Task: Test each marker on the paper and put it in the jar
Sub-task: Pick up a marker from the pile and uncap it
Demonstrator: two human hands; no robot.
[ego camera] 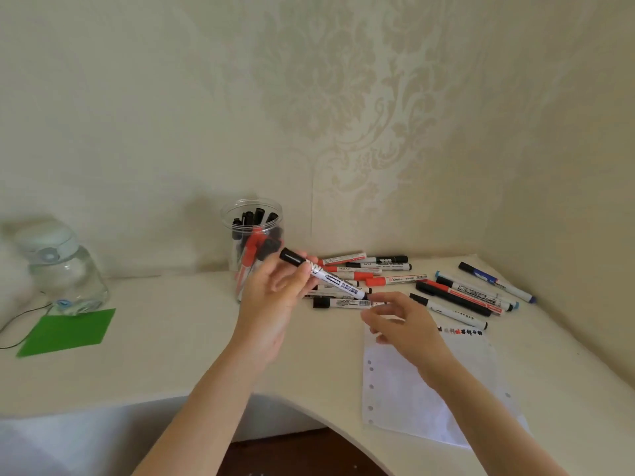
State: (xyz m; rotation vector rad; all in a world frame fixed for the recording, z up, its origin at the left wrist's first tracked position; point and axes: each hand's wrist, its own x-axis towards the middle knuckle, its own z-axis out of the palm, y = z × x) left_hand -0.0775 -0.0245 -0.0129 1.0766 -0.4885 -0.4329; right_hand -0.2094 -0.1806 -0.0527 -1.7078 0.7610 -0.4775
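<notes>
Right, paper: I see the paper (412, 389) nearest me on the counter (171, 338), under my right forearm.
Right hand: my right hand (402, 324) hovers above the paper, grip loose, fingers half-spread by the marker's lower end; contact unclear.
Left hand: my left hand (275, 293) is raised, grip pinching the black-capped marker (323, 278), cap tilted up-left.
Loose markers: the loose markers (446, 286) lie beyond.
Jar: the jar (252, 242) stands farthest back, already holding markers.

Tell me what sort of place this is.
Probably a home desk in a room corner: patterned wallpaper, a curved white desk, and a water bottle beside the jar.
</notes>
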